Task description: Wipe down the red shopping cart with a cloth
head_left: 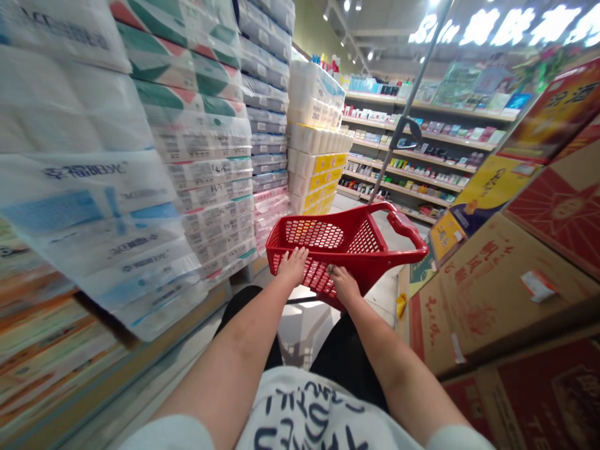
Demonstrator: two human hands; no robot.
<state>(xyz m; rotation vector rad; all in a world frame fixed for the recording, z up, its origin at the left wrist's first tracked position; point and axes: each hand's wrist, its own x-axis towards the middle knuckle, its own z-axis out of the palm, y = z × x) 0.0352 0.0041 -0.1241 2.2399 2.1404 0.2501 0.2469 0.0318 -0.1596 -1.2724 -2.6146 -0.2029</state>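
Observation:
In front of my legs stands a red plastic shopping cart (375, 265) with a mesh-sided basket, its looped handle (412, 234) toward the right. My left hand (293, 265) lies on the near side of the basket by the rim, fingers stretched out and apart. A little to the right, my right hand (345, 284) has its fingers curled against the same mesh side, below the rim. A small dark thing, perhaps a ring, shows at its fingers. The fingertips of my right hand are partly hidden. Yellow and red show through the mesh; I cannot tell what lies behind it.
Tall stacks of wrapped paper rolls (201, 125) line the left side of the aisle. Cardboard cartons (478, 300) are piled close on the right. Behind the cart rises a grey metal pole (398, 134). Shelves of small boxes (422, 159) stand at the back.

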